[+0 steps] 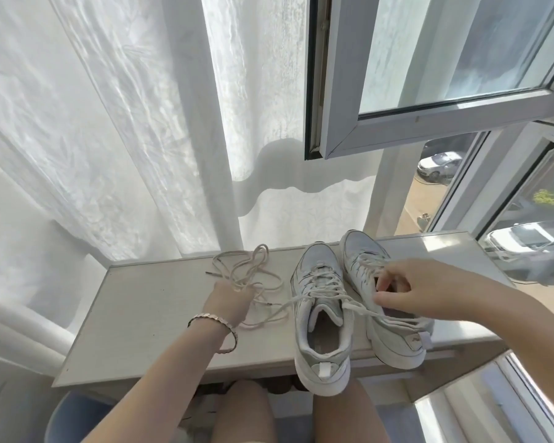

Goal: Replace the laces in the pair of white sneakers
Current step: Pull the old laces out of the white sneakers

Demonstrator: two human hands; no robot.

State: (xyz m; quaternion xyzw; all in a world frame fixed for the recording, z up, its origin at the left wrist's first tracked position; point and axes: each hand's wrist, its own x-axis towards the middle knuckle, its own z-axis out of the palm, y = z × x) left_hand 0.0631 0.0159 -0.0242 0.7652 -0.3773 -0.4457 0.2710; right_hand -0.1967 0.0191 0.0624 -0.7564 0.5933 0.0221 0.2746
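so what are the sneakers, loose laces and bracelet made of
The sneakers: pale mesh-like fabric with smooth synthetic or leather panels, matt; thick rubbery soles, probably foam. The loose laces: woven cord, likely cotton or polyester, with dark hard tips. The bracelet: metal by its shine, pale segmented links; the exact metal is unclear.

White sneakers (349, 302); cream loose laces (253, 276); pale table (141, 314).

Table (135, 314) free left of laces (247, 273) and sneakers (317, 260).

Bare forearms, bare knees, linked metallic bracelet (211, 316) on left wrist.
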